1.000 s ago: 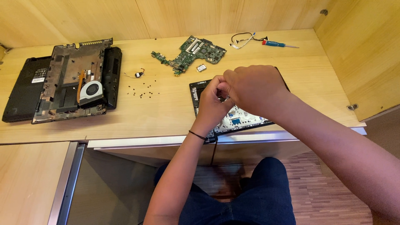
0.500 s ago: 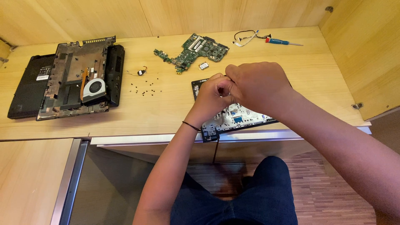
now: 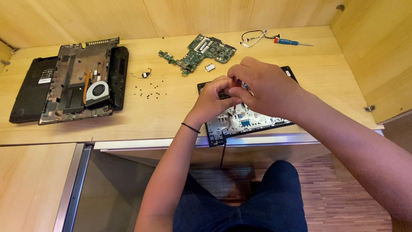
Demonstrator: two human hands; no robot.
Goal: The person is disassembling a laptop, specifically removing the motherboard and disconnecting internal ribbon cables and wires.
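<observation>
Fingers [image 3: 234,86] pinched together over black laptop panel [image 3: 253,122], loose screws [image 3: 148,92] nearby

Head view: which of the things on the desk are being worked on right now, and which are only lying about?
In hand:
- left hand and right hand, together over the panel
- small red-handled tool between them
- black laptop panel beneath the hands

Lying about:
- laptop base with fan
- green circuit board
- loose screws
- blue screwdriver
- cable
</observation>
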